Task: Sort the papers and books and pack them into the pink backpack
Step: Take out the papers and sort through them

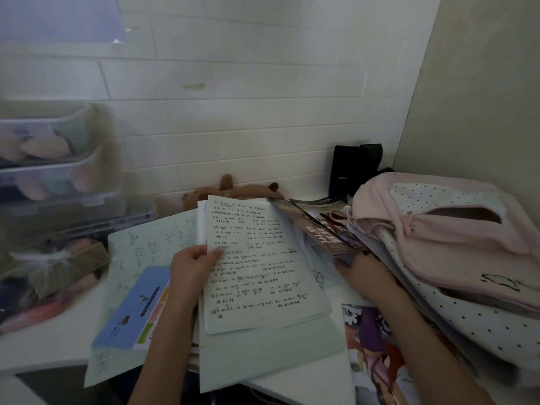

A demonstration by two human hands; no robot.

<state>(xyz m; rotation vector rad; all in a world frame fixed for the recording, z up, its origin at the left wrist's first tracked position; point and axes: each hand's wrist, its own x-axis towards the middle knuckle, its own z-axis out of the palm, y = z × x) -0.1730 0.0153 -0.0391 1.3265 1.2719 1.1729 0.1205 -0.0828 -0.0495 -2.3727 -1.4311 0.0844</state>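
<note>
A stack of handwritten pale sheets (257,267) lies in the middle of the white desk. My left hand (193,267) grips the stack's left edge, thumb on the top page. My right hand (362,273) reaches under a dark magazine (318,229) and lifts its near end; how its fingers lie is hidden in shadow. The pink backpack (455,238) with a dotted panel lies on its side at the right, its opening facing up. A blue booklet (137,308) rests on large pale sheets (146,247) at the left. A colourful illustrated book (374,346) lies under my right forearm.
Clear plastic bins (55,162) are stacked at the left, with a bagged bundle (58,267) in front. A brown plush toy (230,188) and two black speakers (353,168) stand against the tiled wall. The desk's front edge (43,369) runs at the lower left.
</note>
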